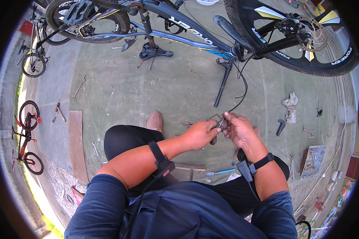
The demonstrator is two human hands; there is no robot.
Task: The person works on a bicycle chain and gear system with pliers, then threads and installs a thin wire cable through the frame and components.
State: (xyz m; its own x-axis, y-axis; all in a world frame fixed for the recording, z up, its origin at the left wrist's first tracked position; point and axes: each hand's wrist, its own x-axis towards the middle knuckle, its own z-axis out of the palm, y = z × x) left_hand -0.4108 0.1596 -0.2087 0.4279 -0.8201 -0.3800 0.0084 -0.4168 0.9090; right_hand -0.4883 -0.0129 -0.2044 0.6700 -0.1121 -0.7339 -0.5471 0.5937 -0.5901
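Right fingers (231, 118) pinch black cable (238, 105) between them.

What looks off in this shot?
The blue-grey bike is upside down, saddle on the floor, the reverse of how it would be ridden. A wrench at left and a crumpled pale scrap at right lie loose.

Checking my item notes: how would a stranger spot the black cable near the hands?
Start with the big blue-grey bicycle across the top of the picture. From its front end, a black cable curves down to the person's right hand. It is slender and bowed, unlike the straight, thicker black bar to its left.
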